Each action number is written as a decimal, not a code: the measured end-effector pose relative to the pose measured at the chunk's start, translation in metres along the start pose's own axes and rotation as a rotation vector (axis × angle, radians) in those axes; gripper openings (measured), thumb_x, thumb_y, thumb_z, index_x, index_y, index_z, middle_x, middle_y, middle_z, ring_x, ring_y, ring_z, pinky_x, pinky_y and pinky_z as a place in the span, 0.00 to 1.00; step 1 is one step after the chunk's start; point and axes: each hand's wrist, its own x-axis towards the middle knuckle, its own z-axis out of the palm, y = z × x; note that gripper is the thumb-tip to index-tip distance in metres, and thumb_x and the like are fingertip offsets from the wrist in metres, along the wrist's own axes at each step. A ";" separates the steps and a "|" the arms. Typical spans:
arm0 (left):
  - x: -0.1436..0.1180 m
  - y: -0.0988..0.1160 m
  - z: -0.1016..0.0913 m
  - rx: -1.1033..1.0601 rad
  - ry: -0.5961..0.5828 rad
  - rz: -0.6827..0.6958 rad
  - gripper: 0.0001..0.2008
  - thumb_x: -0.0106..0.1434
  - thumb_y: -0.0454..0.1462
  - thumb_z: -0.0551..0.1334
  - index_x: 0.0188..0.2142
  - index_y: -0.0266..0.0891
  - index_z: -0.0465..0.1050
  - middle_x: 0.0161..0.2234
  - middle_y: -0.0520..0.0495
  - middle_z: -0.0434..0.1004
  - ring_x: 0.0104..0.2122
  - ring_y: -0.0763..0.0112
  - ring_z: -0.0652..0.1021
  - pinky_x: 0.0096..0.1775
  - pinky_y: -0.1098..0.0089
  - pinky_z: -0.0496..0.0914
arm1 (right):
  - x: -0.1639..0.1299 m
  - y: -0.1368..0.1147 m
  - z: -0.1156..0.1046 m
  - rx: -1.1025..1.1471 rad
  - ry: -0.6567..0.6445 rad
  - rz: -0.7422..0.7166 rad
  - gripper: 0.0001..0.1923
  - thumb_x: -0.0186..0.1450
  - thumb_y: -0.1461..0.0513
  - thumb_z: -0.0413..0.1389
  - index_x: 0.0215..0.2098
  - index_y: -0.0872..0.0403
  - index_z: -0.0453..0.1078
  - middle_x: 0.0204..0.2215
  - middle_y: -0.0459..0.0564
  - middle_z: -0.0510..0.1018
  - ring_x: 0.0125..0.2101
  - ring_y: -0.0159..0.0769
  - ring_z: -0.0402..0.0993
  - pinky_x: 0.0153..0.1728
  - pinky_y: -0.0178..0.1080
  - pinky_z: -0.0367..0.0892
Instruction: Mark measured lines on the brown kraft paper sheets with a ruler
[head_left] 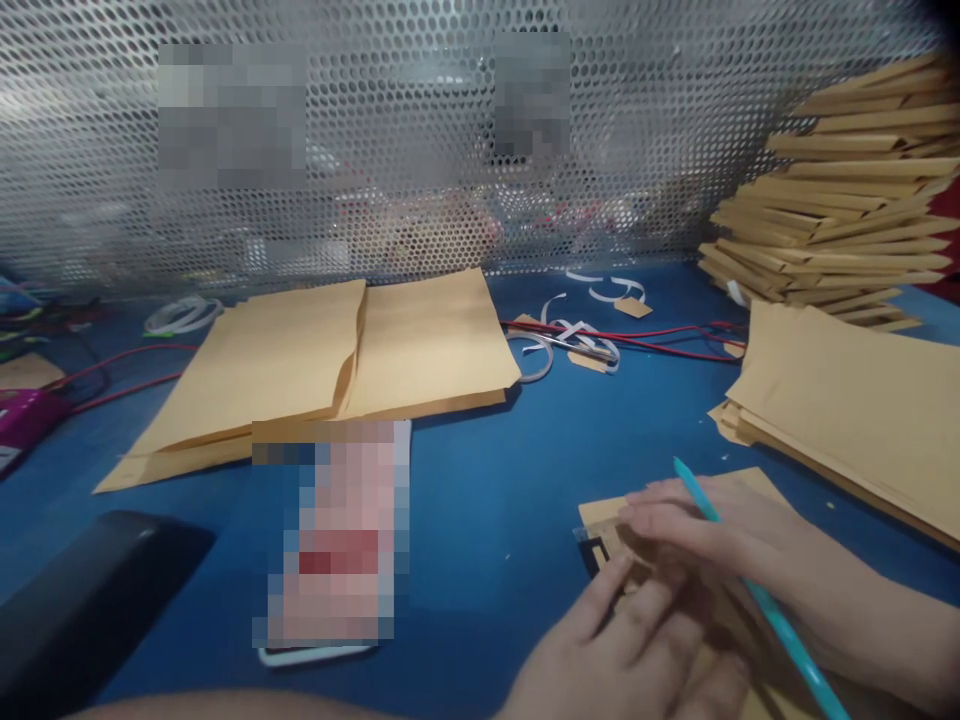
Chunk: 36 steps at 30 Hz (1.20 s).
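Both my hands rest on a small brown paper envelope (604, 520) lying on the blue table (495, 500) at the lower right. My left hand (637, 650) presses its fingers flat on the paper from below. My right hand (712, 530) lies across the envelope with fingers stretched to the left and holds a thin teal stick (757, 590) that runs diagonally down to the right. A small black-outlined piece (596, 553) shows at the envelope's left edge.
Two piles of larger brown envelopes (315, 370) lie at centre left. More envelopes lie flat (847, 410) and in a tall pile (840, 220) at right. Red wires (645, 340), white paper strips (577, 335), a black object (82, 600) and a perforated metal screen (420, 140) surround the area.
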 end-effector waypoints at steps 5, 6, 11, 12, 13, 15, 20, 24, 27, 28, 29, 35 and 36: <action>0.004 0.002 -0.001 -0.005 0.068 -0.032 0.16 0.73 0.38 0.48 0.50 0.53 0.72 0.49 0.59 0.75 0.52 0.73 0.71 0.55 0.66 0.61 | -0.009 0.026 -0.011 -0.358 -0.042 -0.352 0.20 0.63 0.64 0.56 0.53 0.46 0.69 0.50 0.49 0.77 0.51 0.40 0.72 0.47 0.41 0.72; 0.004 0.002 -0.001 -0.007 0.061 -0.034 0.16 0.73 0.39 0.47 0.49 0.53 0.72 0.49 0.59 0.75 0.51 0.74 0.71 0.55 0.67 0.61 | -0.010 0.027 -0.012 -0.372 -0.044 -0.357 0.20 0.63 0.64 0.56 0.53 0.46 0.69 0.50 0.49 0.77 0.51 0.39 0.72 0.47 0.40 0.72; 0.003 0.000 -0.001 -0.011 0.065 -0.023 0.14 0.72 0.40 0.50 0.49 0.54 0.72 0.50 0.59 0.74 0.50 0.72 0.72 0.54 0.66 0.62 | -0.006 0.023 -0.012 -0.406 0.005 -0.396 0.16 0.64 0.64 0.54 0.50 0.49 0.71 0.47 0.52 0.79 0.47 0.38 0.76 0.43 0.38 0.74; 0.002 0.000 -0.002 -0.014 0.059 -0.017 0.13 0.72 0.40 0.51 0.49 0.53 0.72 0.50 0.58 0.74 0.50 0.71 0.72 0.54 0.66 0.62 | -0.005 0.021 -0.013 -0.423 0.010 -0.401 0.15 0.64 0.65 0.54 0.50 0.50 0.71 0.47 0.52 0.79 0.46 0.38 0.76 0.42 0.38 0.74; 0.002 0.000 -0.002 -0.018 0.058 -0.010 0.13 0.72 0.40 0.51 0.50 0.53 0.72 0.50 0.58 0.74 0.50 0.71 0.72 0.54 0.65 0.62 | -0.004 0.020 -0.014 -0.443 0.005 -0.406 0.15 0.64 0.64 0.54 0.50 0.51 0.71 0.46 0.53 0.79 0.45 0.39 0.77 0.41 0.39 0.75; 0.001 0.000 -0.002 -0.022 0.059 -0.004 0.13 0.72 0.41 0.50 0.50 0.53 0.72 0.50 0.57 0.74 0.50 0.71 0.72 0.54 0.64 0.62 | -0.003 0.017 -0.017 -0.480 -0.024 -0.412 0.16 0.64 0.63 0.54 0.50 0.51 0.70 0.46 0.53 0.79 0.44 0.40 0.77 0.40 0.40 0.76; 0.000 0.002 -0.001 -0.014 0.045 -0.002 0.15 0.73 0.40 0.48 0.50 0.52 0.71 0.51 0.56 0.74 0.52 0.70 0.71 0.55 0.63 0.61 | -0.003 0.015 -0.025 -0.486 -0.085 -0.400 0.18 0.63 0.63 0.55 0.52 0.51 0.70 0.48 0.52 0.78 0.46 0.41 0.77 0.42 0.40 0.75; -0.002 0.001 -0.001 -0.010 -0.019 0.025 0.16 0.73 0.42 0.47 0.53 0.51 0.69 0.53 0.55 0.72 0.55 0.68 0.68 0.55 0.62 0.61 | -0.005 0.018 -0.023 -0.488 -0.044 -0.387 0.19 0.63 0.65 0.55 0.52 0.52 0.70 0.48 0.53 0.78 0.46 0.41 0.77 0.42 0.40 0.75; -0.002 0.000 -0.003 0.000 -0.009 0.028 0.16 0.73 0.43 0.48 0.54 0.51 0.68 0.54 0.54 0.71 0.55 0.67 0.68 0.55 0.62 0.61 | -0.005 0.019 -0.022 -0.507 -0.055 -0.404 0.18 0.63 0.65 0.53 0.51 0.53 0.70 0.49 0.55 0.78 0.46 0.42 0.76 0.43 0.42 0.75; -0.002 0.000 -0.004 0.000 0.002 0.024 0.16 0.72 0.43 0.49 0.54 0.51 0.68 0.54 0.54 0.71 0.55 0.67 0.68 0.55 0.63 0.61 | -0.005 0.019 -0.023 -0.512 -0.063 -0.413 0.17 0.64 0.64 0.53 0.51 0.53 0.71 0.49 0.55 0.78 0.47 0.42 0.76 0.42 0.42 0.75; -0.002 0.000 -0.004 -0.003 0.016 0.018 0.15 0.72 0.43 0.50 0.54 0.51 0.68 0.54 0.54 0.71 0.54 0.66 0.69 0.55 0.63 0.61 | -0.004 0.019 -0.023 -0.517 -0.071 -0.417 0.17 0.64 0.64 0.53 0.51 0.53 0.71 0.49 0.55 0.78 0.47 0.42 0.76 0.42 0.42 0.75; -0.002 0.002 -0.001 0.002 0.078 -0.040 0.14 0.71 0.42 0.53 0.53 0.52 0.69 0.51 0.52 0.73 0.54 0.62 0.69 0.55 0.57 0.61 | -0.004 0.021 -0.024 -0.511 -0.086 -0.418 0.16 0.65 0.62 0.53 0.51 0.53 0.71 0.48 0.55 0.78 0.49 0.41 0.74 0.43 0.42 0.75; -0.003 0.002 -0.001 0.006 0.072 -0.039 0.14 0.71 0.43 0.52 0.54 0.52 0.68 0.52 0.51 0.72 0.55 0.61 0.69 0.55 0.55 0.61 | -0.004 0.023 -0.024 -0.499 -0.085 -0.419 0.16 0.65 0.62 0.53 0.51 0.52 0.70 0.48 0.55 0.78 0.49 0.41 0.74 0.43 0.43 0.75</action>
